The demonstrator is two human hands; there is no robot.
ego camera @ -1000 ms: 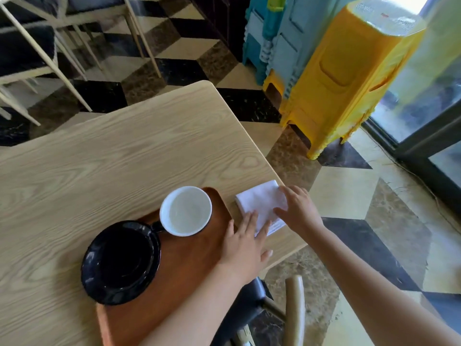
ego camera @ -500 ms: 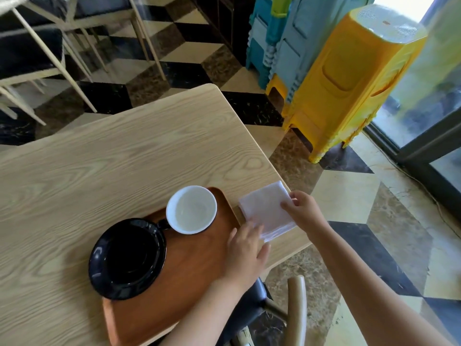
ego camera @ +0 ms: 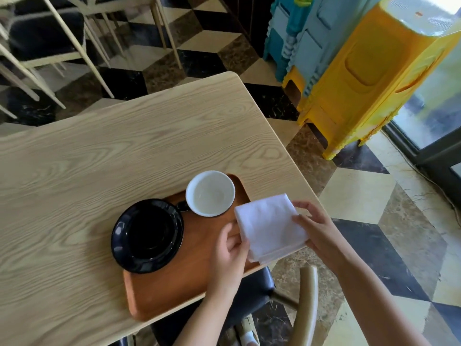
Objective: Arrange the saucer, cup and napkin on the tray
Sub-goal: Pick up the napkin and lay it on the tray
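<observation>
One napkin (ego camera: 270,226), lifted off the table, now clamped in both hands' grip over one tray (ego camera: 174,290)

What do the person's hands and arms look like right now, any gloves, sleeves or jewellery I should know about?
Both hands are bare: the left hand and the right hand wear no gloves, and no rings, watch or bracelets show. Both forearms are uncovered as far as the frame's lower edge, so no sleeve is in view. Fingernails look short and plain.
</observation>
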